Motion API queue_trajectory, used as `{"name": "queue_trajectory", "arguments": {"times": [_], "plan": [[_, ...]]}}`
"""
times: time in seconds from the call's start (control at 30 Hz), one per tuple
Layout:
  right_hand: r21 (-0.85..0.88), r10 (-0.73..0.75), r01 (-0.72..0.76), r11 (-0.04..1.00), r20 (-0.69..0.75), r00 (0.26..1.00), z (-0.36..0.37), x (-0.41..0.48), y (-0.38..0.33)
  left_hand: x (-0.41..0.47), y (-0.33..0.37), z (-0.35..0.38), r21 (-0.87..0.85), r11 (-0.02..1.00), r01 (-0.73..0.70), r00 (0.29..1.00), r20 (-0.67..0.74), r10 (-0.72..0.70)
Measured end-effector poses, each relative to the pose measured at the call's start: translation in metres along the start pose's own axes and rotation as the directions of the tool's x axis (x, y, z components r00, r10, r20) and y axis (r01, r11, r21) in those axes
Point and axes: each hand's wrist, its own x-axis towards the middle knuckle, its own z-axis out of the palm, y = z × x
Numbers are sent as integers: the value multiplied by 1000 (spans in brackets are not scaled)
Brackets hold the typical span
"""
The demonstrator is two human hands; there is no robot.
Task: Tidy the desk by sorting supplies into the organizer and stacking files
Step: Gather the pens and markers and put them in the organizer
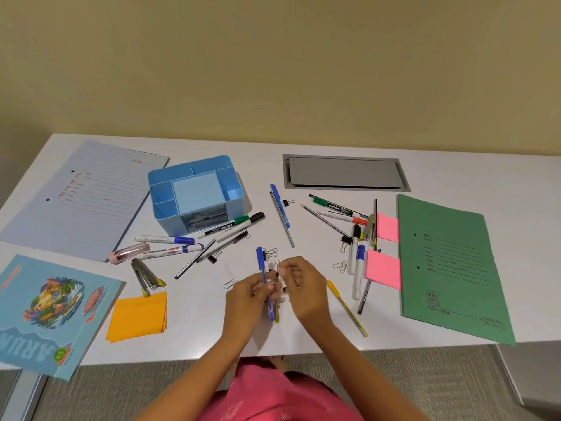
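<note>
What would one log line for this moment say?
left hand: holds blue pen | right hand: pinching small clips | organizer: empty | files: unstacked

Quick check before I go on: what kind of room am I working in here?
Most likely an office or study workstation. The white desk has a built-in grey cable hatch, file folders such as the green one lie on it, and a blue desk organizer stands among scattered pens and markers.
</note>
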Motion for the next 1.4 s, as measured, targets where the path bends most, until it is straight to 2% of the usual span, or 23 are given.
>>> {"name": "queue_trajectory", "arguments": {"times": [0.07, 0.13, 0.2, 0.3, 0.4, 0.6, 0.7, 0.8, 0.87, 0.93, 1.1, 1.4], "plan": [[-185, -54, 36, 982, -89, 995, -19, 3, 18, -2, 2, -4, -145, 988, 46, 999, 27, -43], [-321, -58, 6, 947, -151, 987, -41, 3, 41, -2, 0, -8, -164, 984, 69, 997, 30, -65], [-422, -2, -78, 903, -185, 983, -59, 0, 65, -2, -7, -12, -157, 983, 98, 995, 32, -94], [-612, 102, -189, 768, -174, 979, -74, -6, 90, -4, -15, -14, -159, 978, 136, 990, 45, -130], [-685, 161, -225, 693, -157, 974, -75, -10, 102, -6, -18, -12, -136, 979, 153, 988, 49, -148], [-748, 124, -220, 626, -183, 975, -70, -7, 109, -7, -15, -8, -141, 975, 173, 984, 58, -166], [-667, 41, -157, 728, -186, 982, -67, -6, 102, -3, -14, -7, -127, 979, 157, 987, 55, -152], [-425, 51, -115, 898, -160, 986, -65, -6, 77, -4, -7, -4, -167, 972, 164, 985, 73, -154], [-236, 113, -135, 962, -104, 988, -60, -6, 52, -6, -1, 0, -182, 969, 167, 983, 102, -150], [-107, 144, -146, 983, -27, 989, -52, -7, 29, -6, 1, 3, -183, 967, 175, 981, 117, -155], [-22, 113, -112, 994, 87, 990, -31, -9, 3, -6, 1, 13, -123, 975, 184, 975, 145, -166], [-1, 57, -57, 998, 139, 989, -25, -6, 5, -6, 2, 10, -87, 983, 163, 979, 141, -150]]}}
